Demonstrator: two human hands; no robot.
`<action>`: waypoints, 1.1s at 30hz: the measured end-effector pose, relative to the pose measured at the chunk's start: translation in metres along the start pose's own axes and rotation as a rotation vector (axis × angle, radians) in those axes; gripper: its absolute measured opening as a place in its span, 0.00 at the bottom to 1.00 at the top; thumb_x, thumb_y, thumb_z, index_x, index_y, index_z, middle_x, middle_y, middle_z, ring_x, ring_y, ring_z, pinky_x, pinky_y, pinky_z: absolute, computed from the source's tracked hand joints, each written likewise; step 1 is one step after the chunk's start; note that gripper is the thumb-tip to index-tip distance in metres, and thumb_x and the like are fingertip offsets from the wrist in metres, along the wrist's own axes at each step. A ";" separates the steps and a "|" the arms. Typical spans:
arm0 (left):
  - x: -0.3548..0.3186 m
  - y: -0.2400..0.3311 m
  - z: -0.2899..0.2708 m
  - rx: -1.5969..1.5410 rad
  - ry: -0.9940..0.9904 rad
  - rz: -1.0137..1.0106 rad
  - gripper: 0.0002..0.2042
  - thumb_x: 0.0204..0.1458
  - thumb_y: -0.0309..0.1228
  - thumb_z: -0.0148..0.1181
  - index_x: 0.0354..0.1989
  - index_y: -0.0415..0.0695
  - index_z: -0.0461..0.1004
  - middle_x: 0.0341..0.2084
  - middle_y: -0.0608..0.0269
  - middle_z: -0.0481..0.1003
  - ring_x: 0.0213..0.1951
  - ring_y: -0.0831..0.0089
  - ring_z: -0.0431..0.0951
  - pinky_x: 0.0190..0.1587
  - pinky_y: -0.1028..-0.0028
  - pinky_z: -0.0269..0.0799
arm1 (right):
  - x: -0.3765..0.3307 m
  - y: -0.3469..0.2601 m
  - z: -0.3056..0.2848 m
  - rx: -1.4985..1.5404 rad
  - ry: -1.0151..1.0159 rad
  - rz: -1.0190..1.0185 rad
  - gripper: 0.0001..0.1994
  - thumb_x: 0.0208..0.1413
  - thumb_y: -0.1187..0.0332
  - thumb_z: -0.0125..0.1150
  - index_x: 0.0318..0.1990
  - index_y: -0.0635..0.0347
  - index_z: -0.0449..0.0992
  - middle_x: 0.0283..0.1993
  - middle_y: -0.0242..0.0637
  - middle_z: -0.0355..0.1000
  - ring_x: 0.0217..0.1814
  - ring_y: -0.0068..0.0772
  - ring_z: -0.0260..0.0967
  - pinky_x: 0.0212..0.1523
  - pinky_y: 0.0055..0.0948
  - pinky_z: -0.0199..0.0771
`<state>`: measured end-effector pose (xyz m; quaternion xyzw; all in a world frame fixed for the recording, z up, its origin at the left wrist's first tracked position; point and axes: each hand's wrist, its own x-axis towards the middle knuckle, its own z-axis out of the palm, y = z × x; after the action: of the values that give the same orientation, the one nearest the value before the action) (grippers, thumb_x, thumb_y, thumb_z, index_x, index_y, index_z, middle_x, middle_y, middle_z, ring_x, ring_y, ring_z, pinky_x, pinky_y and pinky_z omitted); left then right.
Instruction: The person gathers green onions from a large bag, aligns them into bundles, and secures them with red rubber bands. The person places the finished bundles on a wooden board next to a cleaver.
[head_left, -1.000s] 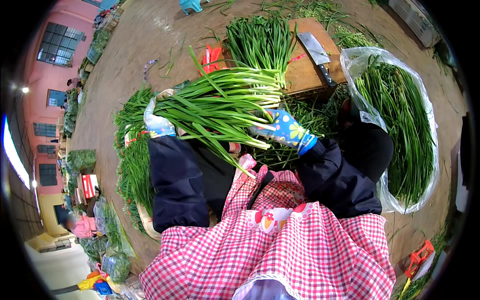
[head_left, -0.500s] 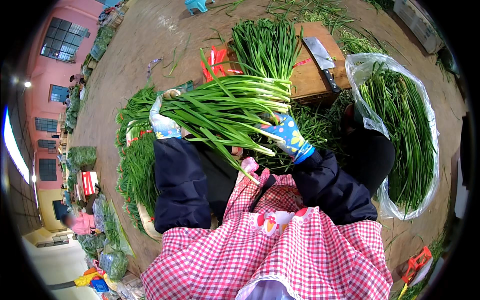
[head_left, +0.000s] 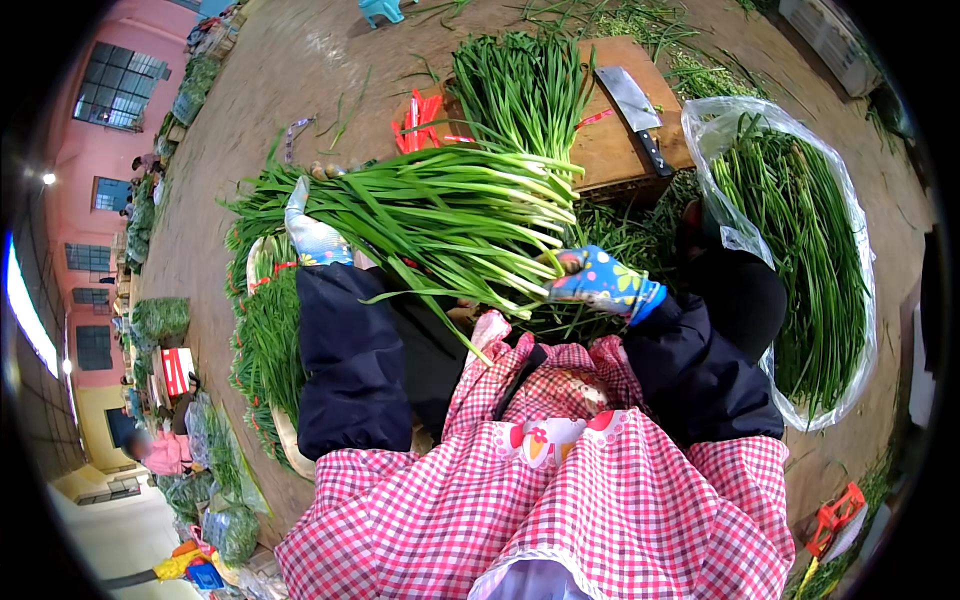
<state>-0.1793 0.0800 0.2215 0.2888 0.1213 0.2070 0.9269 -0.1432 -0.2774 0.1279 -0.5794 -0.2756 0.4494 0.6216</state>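
Note:
A large loose bunch of garlic chives [head_left: 430, 205] lies sideways across my lap, green leaves to the left and pale stem ends to the right. My left hand [head_left: 318, 235], in a patterned work glove with bare fingertips, is wrapped round the leafy part. At the stem ends, my right hand [head_left: 610, 285], in a blue flowered glove, has its fingers closed on a few stems near the lower edge of the bunch. Some stems stick out unevenly, and one long leaf hangs down towards my checked apron [head_left: 540, 500].
Ahead, a wooden board [head_left: 615, 150] carries another chive pile [head_left: 520, 95] and a cleaver [head_left: 635, 115]. Red ties [head_left: 417, 122] lie beside it. A clear plastic bag [head_left: 865, 260] of chives stands right; tied bundles [head_left: 268, 335] are stacked left. A blue stool [head_left: 380, 10] is farther off.
My right hand has moved right, away from beneath the stems, to their ends, its fingers now closed there. My left hand still grips the leaves. The view has shifted slightly.

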 end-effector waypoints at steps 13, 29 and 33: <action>0.018 0.040 -0.036 -0.003 -0.028 0.041 0.11 0.53 0.36 0.50 0.34 0.41 0.74 0.35 0.54 0.76 0.41 0.59 0.74 0.54 0.55 0.65 | -0.025 0.004 -0.029 -0.852 0.372 -0.222 0.30 0.45 0.59 0.65 0.57 0.56 0.65 0.54 0.47 0.67 0.54 0.49 0.66 0.52 0.40 0.67; 0.020 0.038 -0.033 -0.003 0.155 0.111 0.09 0.52 0.31 0.49 0.29 0.39 0.72 0.30 0.56 0.75 0.39 0.59 0.74 0.53 0.51 0.65 | 0.008 0.012 -0.009 -0.072 0.279 0.068 0.07 0.55 0.68 0.55 0.35 0.62 0.76 0.22 0.26 0.69 0.24 0.16 0.63 0.25 0.22 0.64; 0.018 0.027 -0.024 0.021 0.226 0.168 0.08 0.51 0.32 0.52 0.29 0.40 0.71 0.29 0.59 0.74 0.36 0.62 0.74 0.44 0.56 0.71 | -0.018 0.016 -0.022 -0.225 0.620 -0.064 0.05 0.52 0.73 0.55 0.34 0.63 0.76 0.22 0.29 0.70 0.23 0.18 0.64 0.25 0.23 0.64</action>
<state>-0.1799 0.1198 0.2164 0.2826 0.2023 0.3137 0.8836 -0.1358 -0.3050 0.1115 -0.7446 -0.1389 0.1986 0.6219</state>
